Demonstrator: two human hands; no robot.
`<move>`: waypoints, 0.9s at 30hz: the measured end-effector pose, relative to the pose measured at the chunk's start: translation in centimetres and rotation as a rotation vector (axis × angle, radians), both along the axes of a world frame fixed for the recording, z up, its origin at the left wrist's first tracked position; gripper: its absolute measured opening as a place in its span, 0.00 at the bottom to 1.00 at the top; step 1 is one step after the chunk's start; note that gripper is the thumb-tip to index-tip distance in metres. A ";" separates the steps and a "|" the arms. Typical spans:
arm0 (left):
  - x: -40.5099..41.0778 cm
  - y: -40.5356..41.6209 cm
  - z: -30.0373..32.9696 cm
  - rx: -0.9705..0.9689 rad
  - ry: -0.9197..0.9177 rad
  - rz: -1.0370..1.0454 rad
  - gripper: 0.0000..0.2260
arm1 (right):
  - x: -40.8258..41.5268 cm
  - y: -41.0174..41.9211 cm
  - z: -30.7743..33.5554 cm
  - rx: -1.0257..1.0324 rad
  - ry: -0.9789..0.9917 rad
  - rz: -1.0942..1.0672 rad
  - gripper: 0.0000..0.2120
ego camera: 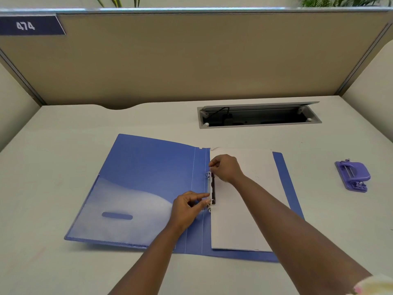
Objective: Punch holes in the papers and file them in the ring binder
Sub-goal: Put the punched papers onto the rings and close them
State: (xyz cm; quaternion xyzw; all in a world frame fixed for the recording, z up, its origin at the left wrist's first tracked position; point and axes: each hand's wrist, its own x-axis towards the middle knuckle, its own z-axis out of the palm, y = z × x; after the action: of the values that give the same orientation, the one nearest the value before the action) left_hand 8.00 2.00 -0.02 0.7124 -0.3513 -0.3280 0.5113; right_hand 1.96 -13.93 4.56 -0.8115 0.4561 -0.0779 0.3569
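Blue ring binder [148, 177] open | papers [244, 209] on rings — left hand [187, 209], right hand [226, 168] fingers pinch ring mechanism [212, 189]

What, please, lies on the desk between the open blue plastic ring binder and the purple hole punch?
Nothing: in the head view, the stretch of pale desk between the blue ring binder and the purple hole punch is bare.
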 end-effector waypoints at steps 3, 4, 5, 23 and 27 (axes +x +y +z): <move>-0.1 -0.1 -0.2 0.004 -0.020 -0.004 0.11 | -0.5 -0.3 0.0 0.029 -0.030 -0.044 0.08; -0.1 -0.1 -0.4 0.005 -0.015 -0.003 0.11 | -0.6 -0.4 -0.1 0.048 -0.043 -0.060 0.08; -0.1 -0.1 -0.5 0.007 -0.004 -0.002 0.11 | -0.7 -0.4 -0.1 0.060 -0.054 -0.071 0.08; -0.5 -1.2 0.7 0.378 -0.489 -0.281 0.38 | -2.3 0.8 0.9 -0.122 0.237 0.258 0.20; -0.4 -1.4 0.8 0.397 -0.490 -0.306 0.38 | -2.9 0.8 1.3 -0.094 0.286 0.356 0.23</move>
State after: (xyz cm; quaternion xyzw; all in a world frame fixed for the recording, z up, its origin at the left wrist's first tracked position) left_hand 7.63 0.58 0.82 0.7947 -0.4956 -0.2822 0.2081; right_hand -0.98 -13.11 5.83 -0.8977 0.3477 0.0810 0.2583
